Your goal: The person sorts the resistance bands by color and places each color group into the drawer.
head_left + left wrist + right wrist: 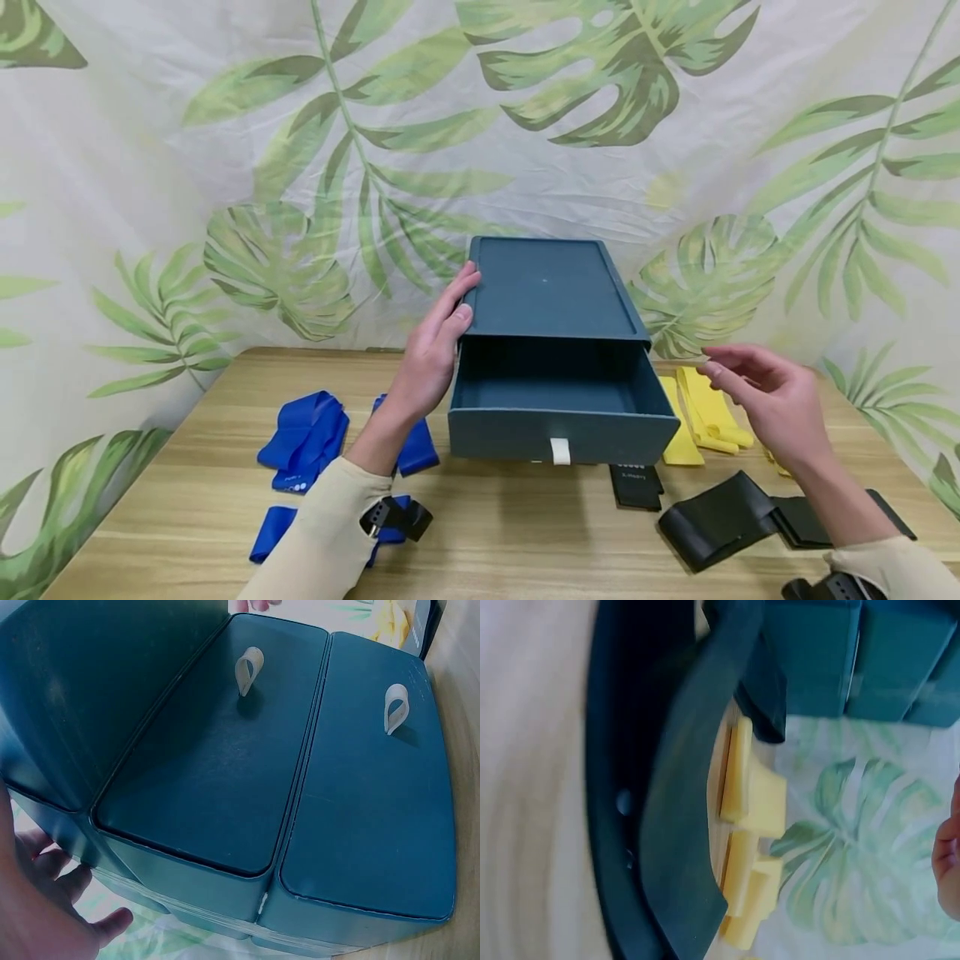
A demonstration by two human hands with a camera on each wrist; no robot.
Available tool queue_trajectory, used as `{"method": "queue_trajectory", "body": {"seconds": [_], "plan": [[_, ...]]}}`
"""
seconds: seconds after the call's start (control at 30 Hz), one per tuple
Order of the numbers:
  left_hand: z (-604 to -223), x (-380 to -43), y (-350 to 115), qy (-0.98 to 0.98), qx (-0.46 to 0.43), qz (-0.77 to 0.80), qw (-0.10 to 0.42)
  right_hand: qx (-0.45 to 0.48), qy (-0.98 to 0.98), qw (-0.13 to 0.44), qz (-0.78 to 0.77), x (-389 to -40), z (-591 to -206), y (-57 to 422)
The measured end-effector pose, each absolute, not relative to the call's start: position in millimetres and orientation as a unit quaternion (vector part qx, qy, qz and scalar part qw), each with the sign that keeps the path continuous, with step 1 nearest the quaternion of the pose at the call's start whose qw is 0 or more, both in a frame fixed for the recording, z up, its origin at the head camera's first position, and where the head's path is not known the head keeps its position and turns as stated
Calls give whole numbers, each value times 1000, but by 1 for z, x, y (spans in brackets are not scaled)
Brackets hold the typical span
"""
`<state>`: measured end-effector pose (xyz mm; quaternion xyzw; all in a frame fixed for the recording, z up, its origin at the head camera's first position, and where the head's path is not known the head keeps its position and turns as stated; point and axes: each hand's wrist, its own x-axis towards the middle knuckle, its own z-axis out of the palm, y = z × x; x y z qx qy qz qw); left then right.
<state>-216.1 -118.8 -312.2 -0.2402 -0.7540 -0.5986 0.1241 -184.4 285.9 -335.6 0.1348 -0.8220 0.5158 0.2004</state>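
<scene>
A dark teal drawer unit (543, 287) stands at the middle of the table. Its top drawer (502, 433) is pulled out, with a bare inside and a white pull tab (560, 451) on the front. Two closed drawers (202, 750) with white loops show below it in the left wrist view. My left hand (427, 367) rests against the unit's left side, thumb and fingers extended near the top edge. To the right of the drawer, my right hand (783, 408) hovers with loosely bent fingers and holds nothing, close over the yellow bands (708, 408).
Folded blue bands (303, 437) lie on the left of the table (187, 492), partly behind my left forearm. Black bands (716, 521) lie at the front right, and a small black one (636, 487) sits near the drawer front. A leaf-print cloth (420, 167) hangs behind.
</scene>
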Motion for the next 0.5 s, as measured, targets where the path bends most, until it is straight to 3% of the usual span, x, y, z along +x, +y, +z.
{"method": "queue_trajectory", "body": {"seconds": [0.5], "plan": [[-312, -217, -119, -756, -239, -596, 126, 86, -891, 69, 440, -234, -349, 303]]}}
